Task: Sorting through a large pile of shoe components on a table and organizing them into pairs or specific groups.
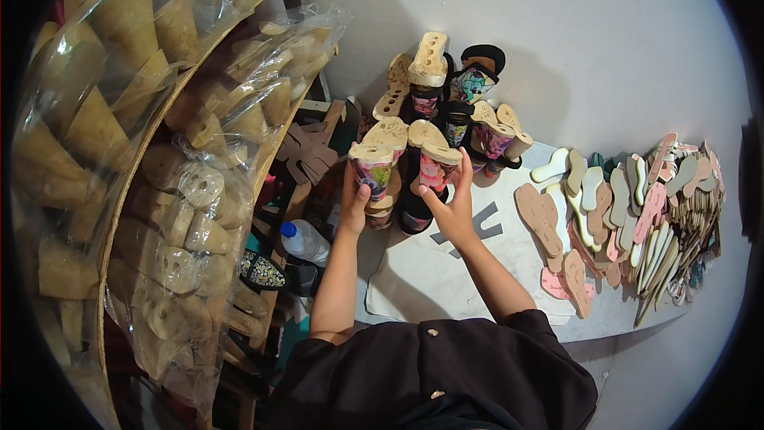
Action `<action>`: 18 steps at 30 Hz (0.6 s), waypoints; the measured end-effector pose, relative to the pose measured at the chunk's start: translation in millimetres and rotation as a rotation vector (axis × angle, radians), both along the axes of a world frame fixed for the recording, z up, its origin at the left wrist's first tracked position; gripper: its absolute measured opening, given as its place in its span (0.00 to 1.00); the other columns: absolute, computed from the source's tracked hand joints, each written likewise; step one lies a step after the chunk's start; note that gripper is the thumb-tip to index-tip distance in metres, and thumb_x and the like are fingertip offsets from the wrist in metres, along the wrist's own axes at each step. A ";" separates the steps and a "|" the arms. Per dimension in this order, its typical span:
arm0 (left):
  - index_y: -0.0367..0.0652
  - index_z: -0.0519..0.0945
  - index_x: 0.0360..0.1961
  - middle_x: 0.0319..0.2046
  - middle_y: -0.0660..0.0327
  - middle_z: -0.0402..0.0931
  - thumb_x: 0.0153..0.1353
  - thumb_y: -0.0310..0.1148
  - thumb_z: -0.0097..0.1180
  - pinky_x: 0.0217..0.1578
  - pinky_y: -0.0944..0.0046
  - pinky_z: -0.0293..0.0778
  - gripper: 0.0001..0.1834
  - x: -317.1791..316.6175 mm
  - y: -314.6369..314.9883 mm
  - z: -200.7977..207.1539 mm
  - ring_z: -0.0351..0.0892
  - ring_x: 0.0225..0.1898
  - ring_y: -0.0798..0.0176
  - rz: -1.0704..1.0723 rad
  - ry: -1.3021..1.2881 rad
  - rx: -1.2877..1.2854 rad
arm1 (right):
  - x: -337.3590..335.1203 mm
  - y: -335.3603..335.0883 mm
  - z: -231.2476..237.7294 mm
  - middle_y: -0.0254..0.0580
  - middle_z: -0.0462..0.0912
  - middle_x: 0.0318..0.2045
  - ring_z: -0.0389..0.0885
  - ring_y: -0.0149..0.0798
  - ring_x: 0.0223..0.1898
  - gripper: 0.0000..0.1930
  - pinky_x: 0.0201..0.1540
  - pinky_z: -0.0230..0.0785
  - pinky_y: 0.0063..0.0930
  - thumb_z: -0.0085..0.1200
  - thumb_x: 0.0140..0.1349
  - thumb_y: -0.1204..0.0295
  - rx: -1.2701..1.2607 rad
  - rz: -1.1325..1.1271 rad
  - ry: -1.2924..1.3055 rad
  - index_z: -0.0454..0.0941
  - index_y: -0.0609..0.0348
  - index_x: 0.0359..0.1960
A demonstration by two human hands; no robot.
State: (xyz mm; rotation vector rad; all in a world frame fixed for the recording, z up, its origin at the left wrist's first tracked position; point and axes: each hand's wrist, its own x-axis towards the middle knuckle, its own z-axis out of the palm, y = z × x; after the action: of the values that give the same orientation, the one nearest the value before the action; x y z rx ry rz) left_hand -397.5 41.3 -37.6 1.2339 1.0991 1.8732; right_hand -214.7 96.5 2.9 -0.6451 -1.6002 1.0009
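My left hand [352, 201] is closed around the side of a wooden shoe last [374, 153] covered with a floral upper, sole side up. Beside it, my right hand [457, 213] grips a second shoe last [438, 166] with a pink floral upper, thumb against its front. The two lasts are close together above the table. Just behind them stands a cluster of more shoe lasts [430, 72], several with printed uppers and black trim. Under and between my hands, other lasts are partly hidden.
Shelves on the left hold wooden lasts [131, 16] in clear plastic. A blue-capped bottle [306, 243] and a patterned shoe [261, 270] sit near them. On the table lie a white sheet [414, 279], tan insole pieces [541, 219] and a pile of insoles [676, 207]. A wall rises behind.
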 end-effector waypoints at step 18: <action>0.39 0.49 0.67 0.65 0.49 0.50 0.49 0.74 0.39 0.64 0.56 0.44 0.56 4.5 0.0 6.4 0.47 0.67 0.53 0.156 0.274 0.030 | 4.3 3.4 -24.8 0.57 0.56 0.60 0.56 0.49 0.63 0.50 0.64 0.46 0.39 0.64 0.47 0.67 0.095 -0.135 -0.091 0.42 0.66 0.66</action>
State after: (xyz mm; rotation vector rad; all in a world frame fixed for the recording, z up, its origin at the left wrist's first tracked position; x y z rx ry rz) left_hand -393.1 41.3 -31.2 1.4928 1.3491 1.8784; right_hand -210.4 99.9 -21.9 -0.7317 -1.6497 0.8015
